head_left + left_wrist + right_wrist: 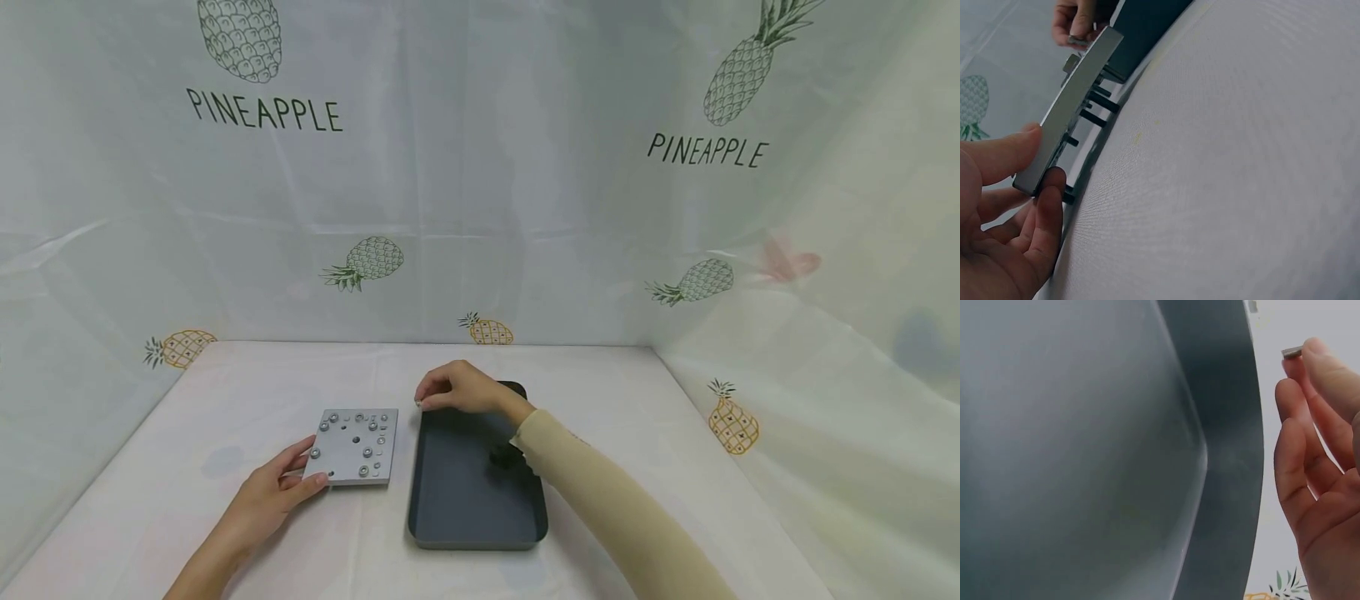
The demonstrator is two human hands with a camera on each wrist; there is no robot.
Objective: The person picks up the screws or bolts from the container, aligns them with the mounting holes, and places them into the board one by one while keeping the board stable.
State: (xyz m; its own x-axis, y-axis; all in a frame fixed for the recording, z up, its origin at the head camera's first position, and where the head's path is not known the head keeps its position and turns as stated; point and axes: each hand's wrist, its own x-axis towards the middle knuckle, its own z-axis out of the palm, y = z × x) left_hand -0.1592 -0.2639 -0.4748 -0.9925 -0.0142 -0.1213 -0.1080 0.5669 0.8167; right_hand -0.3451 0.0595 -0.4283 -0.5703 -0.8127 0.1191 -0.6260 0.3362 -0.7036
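My left hand point(262, 500) grips the near left corner of a flat square metal plate point(345, 458), thumb on the top face and fingers below. Several socket-head screws point(367, 452) and small fittings stand on the plate's top. In the left wrist view, dark screw shanks point(1093, 117) stick out under the plate point(1060, 122), which is held close over the table. Between thumb and index finger, my right hand point(461, 387) pinches a small metal piece point(1292, 352), its exact kind too small to tell. That hand is over the far left corner of a dark tray point(480, 543).
A white cloth point(600, 375) covers the table, and a pale pineapple-print curtain point(525, 183) hangs behind and along the sides. The tray's raised rim point(1225, 444) stands just right of the plate. At the right cuff, a dark blurred shape point(506, 456) overlaps the tray.
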